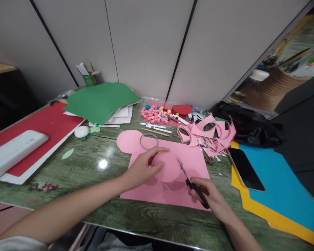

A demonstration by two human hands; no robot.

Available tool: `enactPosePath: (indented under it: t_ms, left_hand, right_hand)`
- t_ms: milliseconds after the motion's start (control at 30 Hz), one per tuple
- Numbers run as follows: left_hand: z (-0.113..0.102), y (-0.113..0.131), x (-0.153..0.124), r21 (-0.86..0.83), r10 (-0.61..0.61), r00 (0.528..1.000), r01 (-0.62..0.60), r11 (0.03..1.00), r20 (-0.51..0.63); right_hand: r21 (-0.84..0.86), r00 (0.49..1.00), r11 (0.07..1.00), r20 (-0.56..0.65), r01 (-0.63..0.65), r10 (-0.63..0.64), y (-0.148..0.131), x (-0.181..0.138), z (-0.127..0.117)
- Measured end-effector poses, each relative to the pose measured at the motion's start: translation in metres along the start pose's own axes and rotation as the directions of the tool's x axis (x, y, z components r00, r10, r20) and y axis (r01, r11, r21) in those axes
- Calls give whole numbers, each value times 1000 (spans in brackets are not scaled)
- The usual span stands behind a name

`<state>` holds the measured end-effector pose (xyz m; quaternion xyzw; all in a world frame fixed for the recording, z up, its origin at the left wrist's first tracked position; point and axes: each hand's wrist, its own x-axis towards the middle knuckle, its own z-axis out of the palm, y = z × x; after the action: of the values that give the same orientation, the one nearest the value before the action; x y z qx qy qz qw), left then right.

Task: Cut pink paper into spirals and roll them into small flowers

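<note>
My left hand (148, 165) pinches the left edge of a pink paper circle (169, 169), held a little above a pink sheet (143, 190). In my right hand (208, 195) is a pair of scissors (196, 190) with black handles, its blades pointing up and left at the circle's right edge. Whether the blades touch the paper, I cannot tell. A grey ring (157, 140) lies at the sheet's top edge, beside more pink paper circles (129, 142).
Pink paper scraps (209, 130) are heaped at the back right, near a phone (246, 169) on blue and yellow sheets (282, 181). Pens (158, 128) and small pink pieces (157, 114) lie behind. Green paper (102, 99) and red paper (54, 122) cover the left.
</note>
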<state>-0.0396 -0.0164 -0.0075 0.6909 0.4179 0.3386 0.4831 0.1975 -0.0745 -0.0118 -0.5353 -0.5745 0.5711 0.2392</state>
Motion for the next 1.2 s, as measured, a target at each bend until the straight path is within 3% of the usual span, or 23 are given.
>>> enactPosePath:
  t_ms: [633, 833, 1000, 1200]
  left_hand:
    - [-3, 0, 1, 13, 46, 999, -46, 999, -1]
    - [0, 1, 2, -140, 0, 994, -15, 990, -105]
    - [4, -2, 3, -281, -45, 997, 26, 959, -63]
    - [4, -7, 5, -272, -9, 996, -15, 962, -86]
  right_hand:
    - [-50, 999, 998, 16, 38, -37, 1, 0, -2]
    - [-65, 999, 997, -15, 36, -37, 6, 2, -1]
    - [-39, 997, 998, -69, 41, -44, 8, 5, 2]
    - [-36, 997, 998, -50, 56, -58, 9, 6, 6]
